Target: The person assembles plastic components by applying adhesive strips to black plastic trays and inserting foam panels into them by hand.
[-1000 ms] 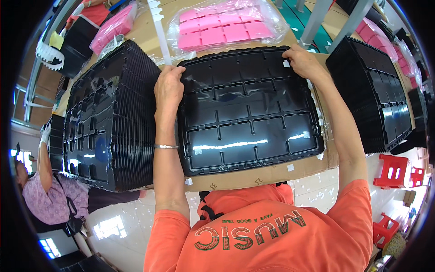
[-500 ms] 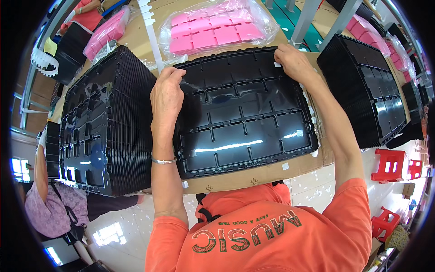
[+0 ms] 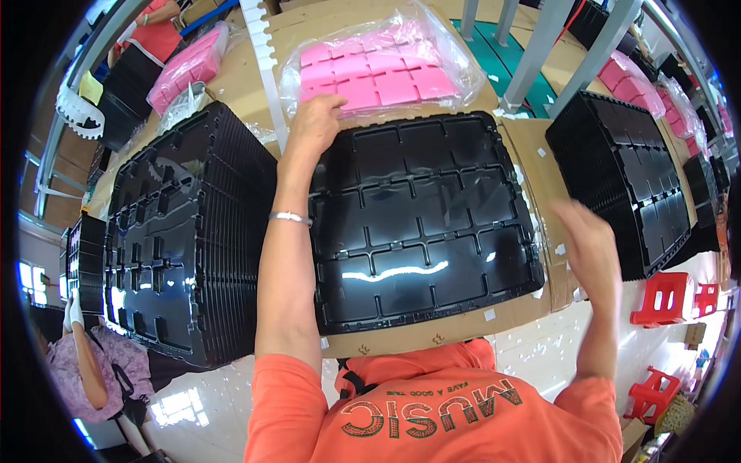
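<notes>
In front of me a black plastic tray [image 3: 417, 231] with a raised grid of compartments lies flat on cardboard. My left hand [image 3: 315, 123] is over its far left corner, fingers bent and drawn together, at the near edge of a pink sheet pad [image 3: 376, 73] in a clear plastic bag. What is between those fingertips, if anything, is too small to make out. My right hand [image 3: 588, 239] is in the air right of the tray, touching nothing visible, its fingers smeared by motion.
Tall stacks of black trays stand on the left [image 3: 189, 255] and the right [image 3: 621, 185]. Grey metal posts [image 3: 532, 58] rise at the back, beside a white notched strip [image 3: 262, 65]. Red stools [image 3: 662, 299] stand on the floor at right. Another person's arm [image 3: 89, 347] shows at left.
Both hands have let go of the black tray. My left hand has moved away from me to the pink pad; my right hand has swung back toward me and right. The view has shifted slightly.
</notes>
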A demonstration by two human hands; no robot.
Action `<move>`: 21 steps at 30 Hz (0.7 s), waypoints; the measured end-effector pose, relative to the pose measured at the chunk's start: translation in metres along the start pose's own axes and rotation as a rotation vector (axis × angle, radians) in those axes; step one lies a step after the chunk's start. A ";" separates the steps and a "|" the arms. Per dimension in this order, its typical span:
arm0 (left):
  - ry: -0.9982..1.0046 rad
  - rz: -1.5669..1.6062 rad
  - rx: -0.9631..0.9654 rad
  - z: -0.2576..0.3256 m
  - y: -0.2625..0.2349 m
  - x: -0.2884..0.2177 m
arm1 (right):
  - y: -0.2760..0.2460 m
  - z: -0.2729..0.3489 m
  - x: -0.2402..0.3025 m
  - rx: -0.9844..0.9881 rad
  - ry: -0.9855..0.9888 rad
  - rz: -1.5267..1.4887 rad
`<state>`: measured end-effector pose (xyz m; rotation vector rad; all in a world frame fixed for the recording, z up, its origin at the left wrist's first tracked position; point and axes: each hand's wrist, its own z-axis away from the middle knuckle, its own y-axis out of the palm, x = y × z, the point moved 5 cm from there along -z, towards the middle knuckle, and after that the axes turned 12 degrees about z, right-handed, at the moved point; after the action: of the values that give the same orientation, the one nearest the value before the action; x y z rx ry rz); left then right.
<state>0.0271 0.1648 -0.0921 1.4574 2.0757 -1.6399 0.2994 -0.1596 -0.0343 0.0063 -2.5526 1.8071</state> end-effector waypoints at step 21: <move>-0.020 -0.240 0.064 -0.026 0.000 0.069 | 0.190 -0.266 -0.026 0.015 -0.208 0.234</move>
<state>0.0017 0.2273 -0.1230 1.2428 2.2827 -1.8121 0.3256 0.1543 -0.1259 -0.1154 -2.7849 2.0035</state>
